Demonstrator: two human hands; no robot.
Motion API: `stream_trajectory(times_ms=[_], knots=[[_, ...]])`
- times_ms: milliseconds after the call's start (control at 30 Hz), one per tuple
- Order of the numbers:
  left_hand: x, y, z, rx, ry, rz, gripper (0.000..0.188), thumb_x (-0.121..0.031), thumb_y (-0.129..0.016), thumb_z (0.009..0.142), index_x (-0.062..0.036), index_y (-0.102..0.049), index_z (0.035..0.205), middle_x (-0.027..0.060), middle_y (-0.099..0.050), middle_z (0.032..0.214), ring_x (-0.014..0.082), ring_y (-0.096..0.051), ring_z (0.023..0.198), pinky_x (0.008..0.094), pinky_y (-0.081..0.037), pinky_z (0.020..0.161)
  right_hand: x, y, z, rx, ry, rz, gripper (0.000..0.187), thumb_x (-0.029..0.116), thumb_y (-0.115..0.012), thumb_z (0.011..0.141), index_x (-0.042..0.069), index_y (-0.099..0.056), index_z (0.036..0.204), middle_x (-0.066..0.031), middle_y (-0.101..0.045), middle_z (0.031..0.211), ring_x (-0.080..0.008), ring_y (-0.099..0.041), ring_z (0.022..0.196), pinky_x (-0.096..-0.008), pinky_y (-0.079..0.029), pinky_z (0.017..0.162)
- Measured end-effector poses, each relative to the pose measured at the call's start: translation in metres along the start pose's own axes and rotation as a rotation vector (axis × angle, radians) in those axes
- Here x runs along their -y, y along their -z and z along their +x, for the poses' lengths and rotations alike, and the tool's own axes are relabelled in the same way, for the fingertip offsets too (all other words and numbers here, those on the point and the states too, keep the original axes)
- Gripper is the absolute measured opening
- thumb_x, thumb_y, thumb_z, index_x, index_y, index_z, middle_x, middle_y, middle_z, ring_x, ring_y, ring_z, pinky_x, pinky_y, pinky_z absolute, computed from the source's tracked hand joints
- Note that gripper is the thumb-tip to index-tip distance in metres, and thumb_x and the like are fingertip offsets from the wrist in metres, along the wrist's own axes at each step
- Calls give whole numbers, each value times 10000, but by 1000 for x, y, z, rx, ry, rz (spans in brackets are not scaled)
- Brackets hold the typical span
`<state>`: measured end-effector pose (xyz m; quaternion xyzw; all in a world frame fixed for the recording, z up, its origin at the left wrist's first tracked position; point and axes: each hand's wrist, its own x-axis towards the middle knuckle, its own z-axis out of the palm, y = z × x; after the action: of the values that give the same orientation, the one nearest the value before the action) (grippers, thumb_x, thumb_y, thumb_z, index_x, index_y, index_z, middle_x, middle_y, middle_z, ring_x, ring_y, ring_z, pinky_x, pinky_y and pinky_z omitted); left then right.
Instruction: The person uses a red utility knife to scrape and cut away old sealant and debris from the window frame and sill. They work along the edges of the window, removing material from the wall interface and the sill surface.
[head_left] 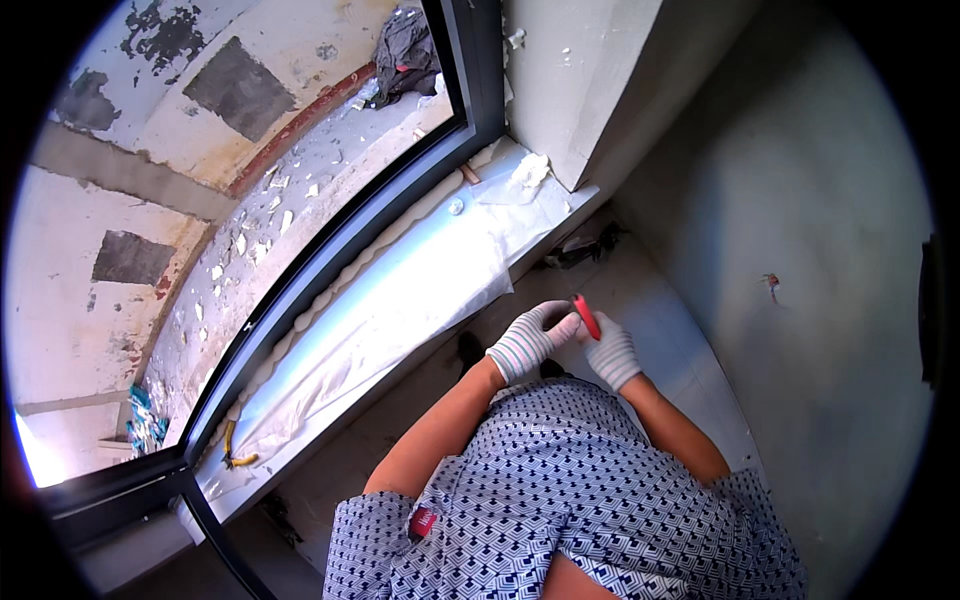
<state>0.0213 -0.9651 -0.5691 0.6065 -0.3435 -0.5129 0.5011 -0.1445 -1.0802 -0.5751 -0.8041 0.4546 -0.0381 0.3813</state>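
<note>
Tool (588,320), slim and red, is held in front of a blue-and-white patterned shirt (570,470), between two hands in pale striped gloves. Its lower end is gripped by the right hand (612,354), whose fingers appear folded closed on it; from there its long axis is slanted up and leftward, away from the body, so that its upper end is set just beside the left fingertips. The right hand is thus the nearer one. The left hand (524,345) is held partly curled, a small gap left between thumb and forefinger; whether the tool is touched by it cannot be told. To the left, a window sill (560,210) is partly covered by a translucent plastic sheet (400,310). A lumpy foam bead (352,271) is laid along the dark window frame (485,75). Yellow-handled pliers (229,437) and a crumpled white wad (530,171) are seen near opposite ends.
</note>
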Motion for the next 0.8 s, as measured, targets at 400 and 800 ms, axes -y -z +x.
stream_trajectory(times_ms=[400,800], knots=[[39,215,-56,-594,-194,-390,282,-223,-539,1039,23,-670,1076,138,-720,1025,217,-676,947,375,-541,906,181,-113,114,-56,732,-212,501,405,-699,904,37,-622,1235,-245,-622,1234,-403,-592,1172,-474,-470,1057],[84,252,-78,-616,76,-335,344,-304,-568,1026,19,-676,975,129,-716,900,209,-688,810,354,-556,789,136,-48,189,-191,286,-717,353,301,-651,929,44,-660,1171,-197,-657,1179,-363,-628,1119,-484,-503,985]])
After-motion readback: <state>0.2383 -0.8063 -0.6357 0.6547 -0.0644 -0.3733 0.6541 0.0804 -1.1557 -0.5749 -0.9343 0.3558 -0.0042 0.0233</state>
